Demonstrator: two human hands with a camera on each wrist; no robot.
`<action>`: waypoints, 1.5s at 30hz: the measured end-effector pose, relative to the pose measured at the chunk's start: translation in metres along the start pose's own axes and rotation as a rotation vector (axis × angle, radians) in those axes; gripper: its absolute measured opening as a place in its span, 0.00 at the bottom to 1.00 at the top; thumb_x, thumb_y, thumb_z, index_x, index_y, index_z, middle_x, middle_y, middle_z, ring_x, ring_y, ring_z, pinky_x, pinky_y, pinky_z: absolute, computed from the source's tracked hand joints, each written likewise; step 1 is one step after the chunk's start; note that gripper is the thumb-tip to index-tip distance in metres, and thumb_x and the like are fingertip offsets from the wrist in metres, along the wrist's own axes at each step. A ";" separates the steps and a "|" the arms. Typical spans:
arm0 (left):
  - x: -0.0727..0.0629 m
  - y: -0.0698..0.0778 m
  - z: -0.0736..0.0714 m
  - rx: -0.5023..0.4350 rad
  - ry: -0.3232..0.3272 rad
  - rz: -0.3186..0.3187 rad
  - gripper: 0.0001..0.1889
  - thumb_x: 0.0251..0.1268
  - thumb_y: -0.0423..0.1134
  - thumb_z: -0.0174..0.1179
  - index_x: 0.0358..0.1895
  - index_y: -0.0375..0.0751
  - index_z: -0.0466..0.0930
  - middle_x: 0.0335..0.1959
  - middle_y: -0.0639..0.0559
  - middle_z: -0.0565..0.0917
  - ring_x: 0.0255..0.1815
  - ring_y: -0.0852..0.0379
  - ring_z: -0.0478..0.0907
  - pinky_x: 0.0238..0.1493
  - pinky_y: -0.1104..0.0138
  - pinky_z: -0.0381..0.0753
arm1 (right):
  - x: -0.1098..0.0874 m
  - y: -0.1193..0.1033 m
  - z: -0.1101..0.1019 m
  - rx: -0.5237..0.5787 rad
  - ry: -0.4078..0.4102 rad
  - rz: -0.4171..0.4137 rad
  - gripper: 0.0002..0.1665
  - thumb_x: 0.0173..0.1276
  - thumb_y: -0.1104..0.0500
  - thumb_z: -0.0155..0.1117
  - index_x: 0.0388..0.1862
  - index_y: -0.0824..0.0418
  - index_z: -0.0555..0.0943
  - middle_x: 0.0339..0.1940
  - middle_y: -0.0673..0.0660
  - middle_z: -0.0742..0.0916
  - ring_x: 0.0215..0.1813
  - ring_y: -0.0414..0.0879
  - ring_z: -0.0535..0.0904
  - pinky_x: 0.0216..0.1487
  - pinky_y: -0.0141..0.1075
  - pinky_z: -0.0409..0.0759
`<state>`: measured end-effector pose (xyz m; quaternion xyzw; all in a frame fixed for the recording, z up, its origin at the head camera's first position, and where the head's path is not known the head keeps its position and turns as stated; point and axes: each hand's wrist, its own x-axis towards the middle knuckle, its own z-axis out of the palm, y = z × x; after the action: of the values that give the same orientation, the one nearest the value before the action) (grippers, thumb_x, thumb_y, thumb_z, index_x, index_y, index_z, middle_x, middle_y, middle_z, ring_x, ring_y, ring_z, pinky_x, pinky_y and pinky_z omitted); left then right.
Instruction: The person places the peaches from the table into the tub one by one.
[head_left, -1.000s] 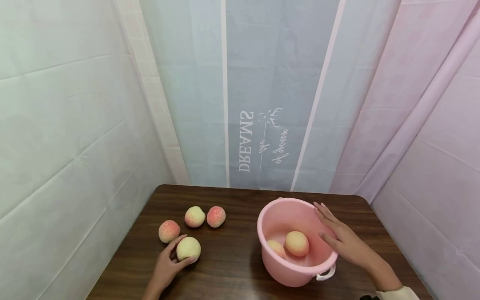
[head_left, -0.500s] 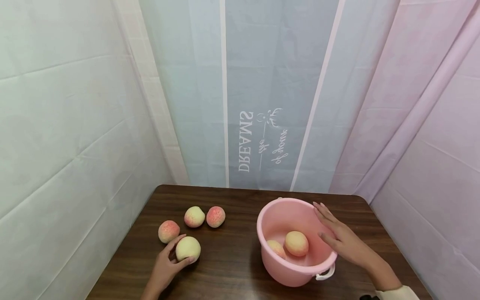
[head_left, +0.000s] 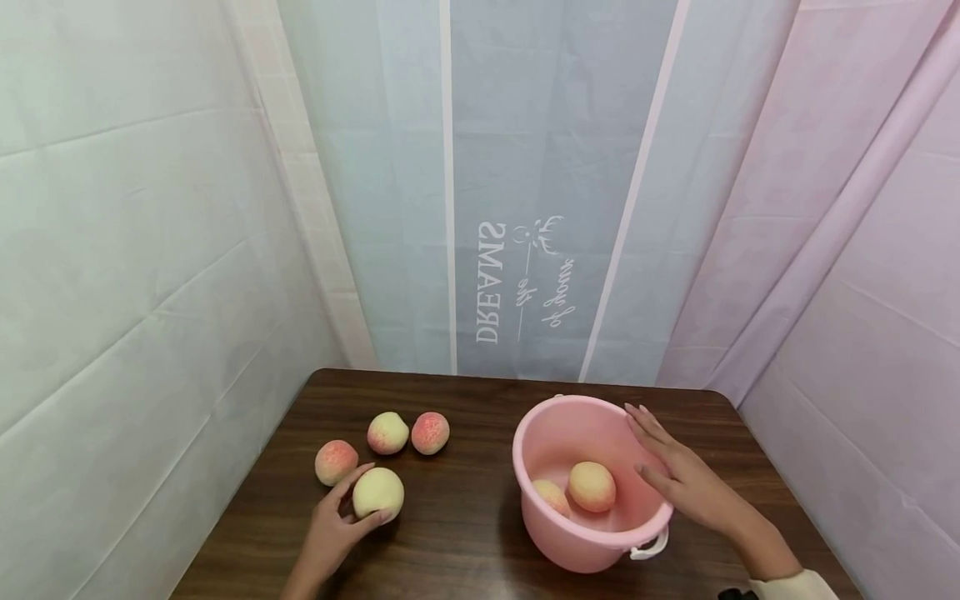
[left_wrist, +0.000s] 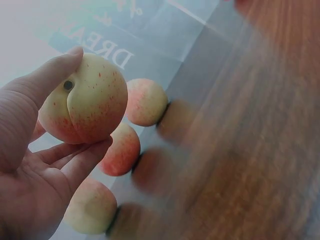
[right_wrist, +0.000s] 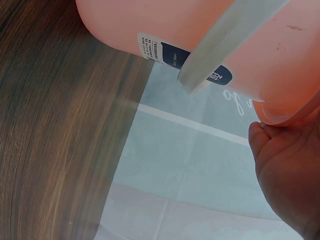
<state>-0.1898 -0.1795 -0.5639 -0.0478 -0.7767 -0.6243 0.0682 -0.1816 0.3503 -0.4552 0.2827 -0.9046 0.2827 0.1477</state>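
In the head view, my left hand (head_left: pixel 330 529) grips a pale yellow peach (head_left: pixel 378 493) between thumb and fingers. The left wrist view shows this peach (left_wrist: pixel 85 100) with red speckles, a crease and a dark spot near the thumb. Close by on the table are a red-flushed peach (head_left: pixel 336 462), a yellow-and-pink peach (head_left: pixel 387 433) and another reddish peach (head_left: pixel 431 433). On the right, my right hand (head_left: pixel 690 483) rests with fairly straight fingers against the rim of a pink bucket (head_left: pixel 558 542), its thumb over the opening. Inside lie two peaches, the nearer one (head_left: pixel 592 487) fully visible.
The dark wood-grain table (head_left: pixel 472 533) has a far edge against a grey-blue curtain (head_left: pixel 547 167) with mirrored lettering. Pale cloth walls (head_left: pixel 135 250) stand at both sides. A white handle (head_left: pixel 649 546) hangs at the bucket's near right side.
My left hand has raised the pale peach very slightly. The right hand and the bucket stay as they were.
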 end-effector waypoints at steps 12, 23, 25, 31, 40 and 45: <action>0.000 0.022 0.004 0.019 -0.007 0.034 0.39 0.48 0.37 0.81 0.68 0.45 0.76 0.66 0.43 0.77 0.56 0.60 0.79 0.51 0.71 0.82 | 0.000 0.000 0.001 -0.006 0.000 -0.001 0.37 0.71 0.64 0.63 0.76 0.71 0.64 0.83 0.58 0.60 0.82 0.33 0.39 0.71 0.16 0.42; -0.003 0.042 0.007 0.013 -0.029 0.033 0.40 0.48 0.38 0.81 0.68 0.46 0.76 0.66 0.45 0.76 0.57 0.58 0.78 0.52 0.68 0.82 | 0.000 0.001 0.000 -0.012 0.003 0.001 0.37 0.71 0.64 0.63 0.77 0.70 0.64 0.83 0.58 0.60 0.82 0.33 0.39 0.71 0.16 0.42; -0.003 0.044 0.008 0.005 -0.033 0.030 0.40 0.48 0.38 0.81 0.68 0.47 0.76 0.67 0.45 0.76 0.57 0.57 0.78 0.52 0.68 0.83 | 0.000 0.002 0.000 -0.012 0.002 -0.001 0.37 0.71 0.64 0.63 0.77 0.70 0.64 0.83 0.58 0.60 0.82 0.33 0.39 0.71 0.16 0.42; -0.002 0.048 0.011 -0.014 -0.034 0.024 0.40 0.48 0.37 0.81 0.68 0.46 0.75 0.64 0.45 0.77 0.55 0.54 0.79 0.50 0.67 0.84 | 0.000 0.002 0.000 -0.008 -0.001 0.000 0.38 0.71 0.64 0.63 0.77 0.70 0.64 0.83 0.57 0.60 0.82 0.34 0.39 0.71 0.16 0.42; -0.001 0.056 0.018 -0.019 -0.056 0.023 0.40 0.48 0.38 0.81 0.68 0.46 0.75 0.63 0.47 0.78 0.58 0.51 0.79 0.52 0.67 0.83 | 0.000 0.002 0.000 -0.009 0.000 -0.002 0.37 0.71 0.64 0.63 0.76 0.71 0.64 0.83 0.58 0.59 0.83 0.34 0.38 0.72 0.16 0.42; -0.001 0.060 0.024 -0.048 -0.073 0.024 0.40 0.48 0.37 0.81 0.68 0.46 0.75 0.67 0.47 0.76 0.58 0.51 0.79 0.52 0.67 0.83 | 0.000 0.001 0.001 -0.005 -0.001 0.003 0.37 0.71 0.64 0.63 0.76 0.71 0.64 0.83 0.58 0.59 0.83 0.34 0.38 0.71 0.16 0.41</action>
<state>-0.1808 -0.1435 -0.5116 -0.0813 -0.7629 -0.6397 0.0463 -0.1822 0.3501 -0.4558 0.2809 -0.9059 0.2806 0.1474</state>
